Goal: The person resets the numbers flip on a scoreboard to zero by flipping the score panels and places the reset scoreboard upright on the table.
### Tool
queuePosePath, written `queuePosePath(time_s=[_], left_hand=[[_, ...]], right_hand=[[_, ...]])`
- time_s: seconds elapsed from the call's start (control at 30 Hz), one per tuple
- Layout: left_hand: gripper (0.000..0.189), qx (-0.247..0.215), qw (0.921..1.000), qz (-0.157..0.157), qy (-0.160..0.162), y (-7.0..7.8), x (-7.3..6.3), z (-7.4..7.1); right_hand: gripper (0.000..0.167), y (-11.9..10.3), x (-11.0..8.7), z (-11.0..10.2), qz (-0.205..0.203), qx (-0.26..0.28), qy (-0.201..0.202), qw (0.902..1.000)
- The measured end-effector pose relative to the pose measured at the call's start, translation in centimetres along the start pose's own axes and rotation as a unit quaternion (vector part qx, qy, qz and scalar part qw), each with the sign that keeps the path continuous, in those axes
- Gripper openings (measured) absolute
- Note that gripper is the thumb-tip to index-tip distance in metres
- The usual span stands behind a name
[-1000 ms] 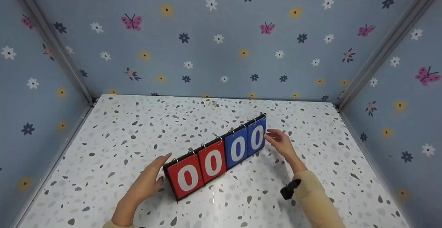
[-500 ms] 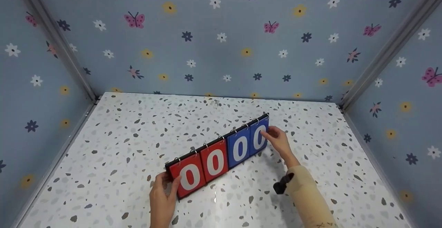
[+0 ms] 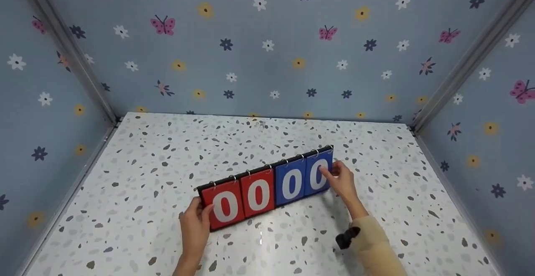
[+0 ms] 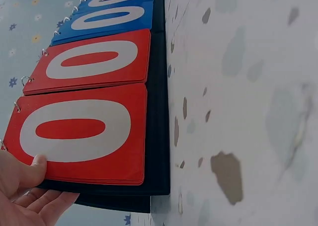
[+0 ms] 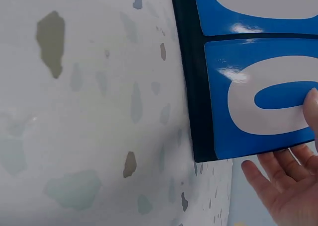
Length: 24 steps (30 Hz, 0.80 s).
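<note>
A flip scoreboard stands on the speckled table, its black backing holding two red cards and two blue cards on metal rings. Every card shows a white 0. My left hand grips the left end, thumb on the front of the outer red card and fingers behind the board. At the other end my right hand pinches the edge, its thumb on the outer blue card and its fingers at the back. The board runs at a slant, right end farther away.
The white speckled tabletop reaches to a blue flowered back wall. Similar side walls close it in at left and right, with grey metal posts at the corners. A black buckle hangs by the right sleeve.
Both hands have closed on the scoreboard's ends. Its right end has come nearer and to the right, and its left end has moved slightly away, so it slants less.
</note>
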<state>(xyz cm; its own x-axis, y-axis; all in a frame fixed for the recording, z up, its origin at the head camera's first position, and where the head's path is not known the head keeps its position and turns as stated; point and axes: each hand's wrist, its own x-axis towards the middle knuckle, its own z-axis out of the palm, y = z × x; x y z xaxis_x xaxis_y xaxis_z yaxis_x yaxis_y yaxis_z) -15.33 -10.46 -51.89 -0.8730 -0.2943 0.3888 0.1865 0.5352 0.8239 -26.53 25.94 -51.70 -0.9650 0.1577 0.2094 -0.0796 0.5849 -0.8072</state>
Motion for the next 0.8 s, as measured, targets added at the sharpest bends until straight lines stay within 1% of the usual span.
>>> queuePosePath(time_s=[0.1, 0.2, 0.33, 0.43, 0.5, 0.6, 0.8], left_hand=[[0.016, -0.017, 0.9998, 0.012, -0.008, -0.5, 1.4, -0.2], [0.016, -0.018, 0.9995, 0.006, -0.026, -0.9, 2.9, -0.2], [0.017, 0.002, 0.9988, -0.004, -0.049, -1.2, 4.8, -0.2], [0.019, 0.013, 0.9977, -0.013, -0.066, -1.2, 5.8, -0.1], [0.02, 0.016, 0.9968, -0.021, -0.076, -1.1, 6.2, 0.0], [0.022, 0.009, 0.9954, -0.035, -0.089, -1.0, 6.3, 0.0], [0.023, 0.005, 0.9946, -0.04, -0.096, -0.8, 6.2, 0.0]], right_hand=[[0.034, -0.1, -1.2, -0.3, -0.019, -0.022, 0.007, 0.9996], [0.035, -0.2, -2.7, -0.7, -0.023, -0.04, 0.013, 0.9989], [0.034, -0.4, -4.6, -1.0, -0.027, -0.06, 0.021, 0.9976], [0.034, -0.7, -5.7, -1.2, -0.027, -0.08, 0.023, 0.9962], [0.034, -0.8, -6.3, -1.3, -0.025, -0.094, 0.022, 0.9951], [0.035, -1.0, -6.7, -1.3, -0.019, -0.106, 0.02, 0.994], [0.036, -0.9, -6.7, -1.3, -0.007, -0.099, 0.019, 0.9949]])
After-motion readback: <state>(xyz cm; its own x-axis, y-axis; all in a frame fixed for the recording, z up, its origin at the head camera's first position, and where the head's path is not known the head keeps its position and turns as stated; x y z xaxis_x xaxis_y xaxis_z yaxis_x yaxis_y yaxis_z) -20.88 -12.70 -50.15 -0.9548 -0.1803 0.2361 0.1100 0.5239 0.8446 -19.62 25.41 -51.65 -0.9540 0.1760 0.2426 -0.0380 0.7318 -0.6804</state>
